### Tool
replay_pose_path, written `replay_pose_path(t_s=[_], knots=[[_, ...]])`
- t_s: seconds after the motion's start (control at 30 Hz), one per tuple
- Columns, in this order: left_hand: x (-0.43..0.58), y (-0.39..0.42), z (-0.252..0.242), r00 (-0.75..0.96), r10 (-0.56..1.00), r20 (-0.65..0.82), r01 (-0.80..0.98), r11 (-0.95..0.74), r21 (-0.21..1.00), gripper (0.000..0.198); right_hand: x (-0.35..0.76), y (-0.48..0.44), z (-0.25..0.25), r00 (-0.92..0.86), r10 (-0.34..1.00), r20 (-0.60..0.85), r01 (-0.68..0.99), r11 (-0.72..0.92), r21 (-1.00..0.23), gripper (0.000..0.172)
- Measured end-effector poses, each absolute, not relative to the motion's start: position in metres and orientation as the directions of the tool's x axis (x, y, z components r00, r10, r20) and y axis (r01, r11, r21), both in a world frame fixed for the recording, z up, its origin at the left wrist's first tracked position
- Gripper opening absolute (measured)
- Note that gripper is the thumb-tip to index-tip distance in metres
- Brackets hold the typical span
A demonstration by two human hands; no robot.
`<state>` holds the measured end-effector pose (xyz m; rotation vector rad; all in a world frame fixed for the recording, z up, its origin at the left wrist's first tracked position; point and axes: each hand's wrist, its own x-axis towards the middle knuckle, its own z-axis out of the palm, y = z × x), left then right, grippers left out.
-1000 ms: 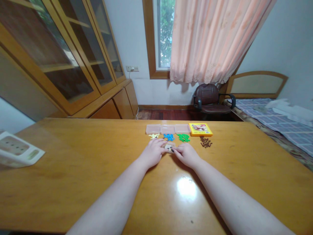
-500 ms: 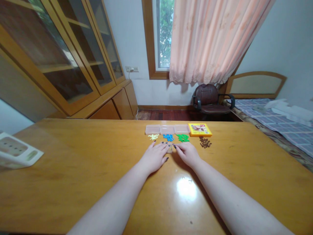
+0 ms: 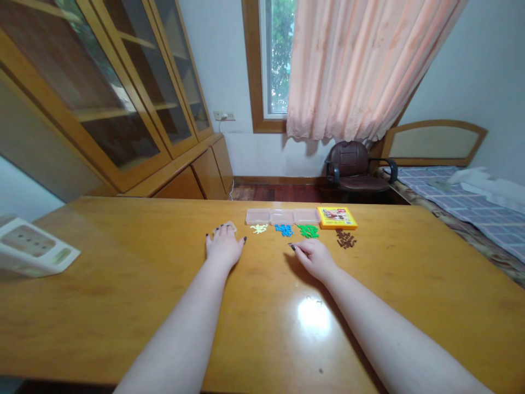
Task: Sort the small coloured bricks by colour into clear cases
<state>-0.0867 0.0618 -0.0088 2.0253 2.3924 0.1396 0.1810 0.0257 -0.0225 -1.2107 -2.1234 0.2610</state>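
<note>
My left hand [image 3: 223, 245] lies palm down on the table, left of the small piles, with its fingers spread. Beneath and beyond its fingertips shows a small clear plastic piece [image 3: 232, 225], mostly covered by the hand. In front of the green pile, my right hand [image 3: 315, 258] is closed in a pinch just over the tabletop; whatever is between its fingertips is too small to make out. Small loose pieces lie in pale yellow [image 3: 259, 229], blue [image 3: 284, 230], green [image 3: 308, 231] and brown [image 3: 346, 238] piles.
Behind the piles stand shallow clear trays [image 3: 258, 216] in a row, with a yellow box [image 3: 337, 218] to their right. A white object with an oval panel [image 3: 35, 246] is at the table's left edge. Beyond the wooden table [image 3: 143, 262] stands an office chair [image 3: 350, 164].
My left hand has moved left, away from my right hand, and the clear plastic piece has gone with it. My right hand stays in nearly the same place, still pinched.
</note>
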Motion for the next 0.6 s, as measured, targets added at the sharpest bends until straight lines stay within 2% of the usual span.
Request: replay_pose_path(t_s=[0.07,0.13,0.27,0.47,0.53,0.6], knots=[[-0.096,0.074,-0.018,-0.173,0.983,0.055,0.974,0.163,0.158,0.059,0.181,0.026,-0.023,-0.340,0.830,0.443,0.689,0.540,-0.483,0.036],[-0.099,0.080,-0.023,-0.220,0.972,0.088,0.960,0.200,0.195,0.063,0.181,0.026,-0.024,-0.333,0.840,0.428,0.692,0.526,-0.494,0.037],[-0.096,0.081,-0.025,-0.214,0.954,0.208,0.969,0.181,0.168,0.064,0.182,0.028,-0.025,-0.319,0.853,0.414,0.686,0.509,-0.520,0.034],[-0.104,0.087,-0.028,-0.233,0.968,0.091,0.959,0.213,0.188,0.062,0.181,0.028,-0.025,-0.322,0.857,0.403,0.688,0.504,-0.523,0.035],[-0.106,0.090,-0.029,-0.264,0.960,0.096,0.946,0.239,0.218,0.064,0.181,0.028,-0.026,-0.324,0.858,0.398,0.690,0.502,-0.521,0.035],[-0.105,0.091,-0.030,-0.228,0.962,0.147,0.956,0.193,0.221,0.066,0.182,0.028,-0.026,-0.324,0.857,0.400,0.687,0.504,-0.523,0.035]])
